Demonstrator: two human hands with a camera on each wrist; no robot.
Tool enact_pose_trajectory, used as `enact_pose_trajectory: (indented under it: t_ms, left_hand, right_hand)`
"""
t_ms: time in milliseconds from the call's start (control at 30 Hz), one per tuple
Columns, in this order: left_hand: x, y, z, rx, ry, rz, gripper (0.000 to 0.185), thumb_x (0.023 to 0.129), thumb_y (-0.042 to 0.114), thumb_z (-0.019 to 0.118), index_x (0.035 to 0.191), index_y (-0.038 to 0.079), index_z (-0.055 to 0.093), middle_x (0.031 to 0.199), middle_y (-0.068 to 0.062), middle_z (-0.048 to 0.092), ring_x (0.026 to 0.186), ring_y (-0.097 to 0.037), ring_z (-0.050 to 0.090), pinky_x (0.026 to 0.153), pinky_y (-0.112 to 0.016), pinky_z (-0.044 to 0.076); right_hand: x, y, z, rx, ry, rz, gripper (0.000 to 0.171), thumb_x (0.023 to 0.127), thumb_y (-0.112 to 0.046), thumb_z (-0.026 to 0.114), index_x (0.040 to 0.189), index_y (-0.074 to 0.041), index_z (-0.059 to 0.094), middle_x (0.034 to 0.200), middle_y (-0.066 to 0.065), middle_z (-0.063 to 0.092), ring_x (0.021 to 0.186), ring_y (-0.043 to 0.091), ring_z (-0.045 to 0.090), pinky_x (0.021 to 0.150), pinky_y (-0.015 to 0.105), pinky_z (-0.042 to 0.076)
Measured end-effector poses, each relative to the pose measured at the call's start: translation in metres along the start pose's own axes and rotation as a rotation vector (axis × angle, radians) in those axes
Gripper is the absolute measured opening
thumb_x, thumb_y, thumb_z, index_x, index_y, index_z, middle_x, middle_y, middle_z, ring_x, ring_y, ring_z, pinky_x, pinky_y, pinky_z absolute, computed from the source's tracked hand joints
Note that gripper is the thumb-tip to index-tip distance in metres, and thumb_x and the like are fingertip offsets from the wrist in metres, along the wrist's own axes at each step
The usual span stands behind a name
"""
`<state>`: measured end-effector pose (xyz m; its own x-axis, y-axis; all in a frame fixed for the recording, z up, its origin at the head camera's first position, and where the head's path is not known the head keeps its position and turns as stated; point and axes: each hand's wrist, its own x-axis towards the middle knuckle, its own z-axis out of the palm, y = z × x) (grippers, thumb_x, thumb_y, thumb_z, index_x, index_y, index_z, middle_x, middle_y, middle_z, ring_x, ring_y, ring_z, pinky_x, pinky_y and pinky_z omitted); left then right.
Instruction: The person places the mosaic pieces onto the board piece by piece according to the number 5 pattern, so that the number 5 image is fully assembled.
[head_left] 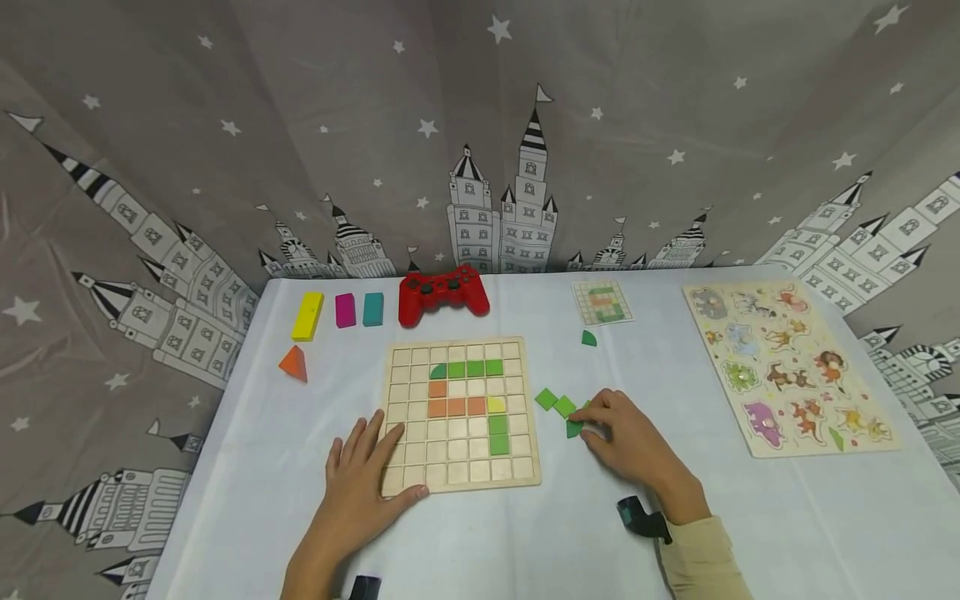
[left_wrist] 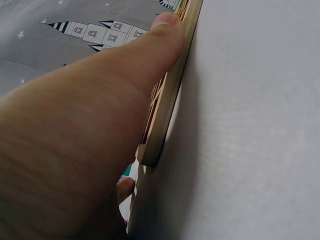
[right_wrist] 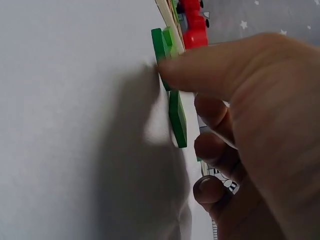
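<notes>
Looking down from the head view, the left hand [head_left: 367,471] lies flat, fingers straight, on the wooden grid board's [head_left: 457,415] near-left corner, mid-bench. The right hand [head_left: 626,437] pinches a green tile [head_left: 573,428] just right of the board.

Left wrist view: only the thumb [left_wrist: 160,45] along the board's edge [left_wrist: 167,100].

Right wrist view: the tile [right_wrist: 177,120] stands on edge between curled fingers [right_wrist: 210,70], its long axis toward the red controller [right_wrist: 192,22].

The wooden board [head_left: 459,414] carried green, orange and yellow tiles; the game controller [head_left: 442,291] was red; the cloth [head_left: 247,108] was grey with stars.
</notes>
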<state>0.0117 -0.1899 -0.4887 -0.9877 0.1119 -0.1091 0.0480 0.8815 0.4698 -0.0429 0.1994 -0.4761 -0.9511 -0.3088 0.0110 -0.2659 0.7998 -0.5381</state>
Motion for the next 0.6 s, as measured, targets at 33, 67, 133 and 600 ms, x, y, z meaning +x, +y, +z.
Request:
enact_pose_trajectory:
  t_ms: [33, 67, 133, 600]
  left_hand:
    - [0.000, 0.000, 0.000, 0.000, 0.000, 0.000, 0.101, 0.076, 0.069, 0.075, 0.156, 0.018, 0.042, 0.170, -0.016, 0.021, 0.156, -0.042, 0.011, 0.121, -0.069, 0.005]
    - [0.000, 0.001, 0.000, 0.001, -0.001, -0.001, 0.101, 0.076, 0.069, 0.075, 0.156, 0.018, 0.042, 0.170, -0.016, 0.021, 0.156, -0.042, 0.011, 0.121, -0.070, 0.005]
    - [0.000, 0.001, 0.000, 0.003, -0.002, -0.002, 0.100, 0.076, 0.070, 0.075, 0.156, 0.018, 0.043, 0.170, -0.016, 0.021, 0.156, -0.042, 0.011, 0.121, -0.069, 0.005]
    - [0.000, 0.002, -0.001, -0.002, -0.007, -0.010, 0.101, 0.076, 0.069, 0.075, 0.156, 0.018, 0.042, 0.170, -0.016, 0.021, 0.157, -0.042, 0.011, 0.121, -0.069, 0.004]
  right_hand:
    - [0.000, 0.000, 0.000, 0.002, -0.003, 0.004, 0.021, 0.087, -0.014, 0.080, 0.108, -0.019, 0.079, 0.096, -0.010, 0.058, 0.092, 0.008, 0.051, 0.084, 0.033, 0.052]
    - [0.000, 0.000, 0.000, 0.004, -0.007, 0.008, 0.023, 0.086, -0.016, 0.082, 0.108, -0.019, 0.079, 0.097, -0.010, 0.058, 0.091, 0.008, 0.050, 0.083, 0.033, 0.052]
    - [0.000, 0.000, 0.000, 0.009, -0.015, 0.009, 0.025, 0.084, -0.020, 0.085, 0.107, -0.019, 0.078, 0.096, -0.010, 0.058, 0.090, 0.008, 0.049, 0.082, 0.032, 0.051]
    - [0.004, -0.032, 0.011, 0.002, -0.035, -0.149, 0.021, 0.085, -0.029, 0.082, 0.103, -0.019, 0.076, 0.094, -0.010, 0.055, 0.088, 0.004, 0.045, 0.079, 0.026, 0.049]
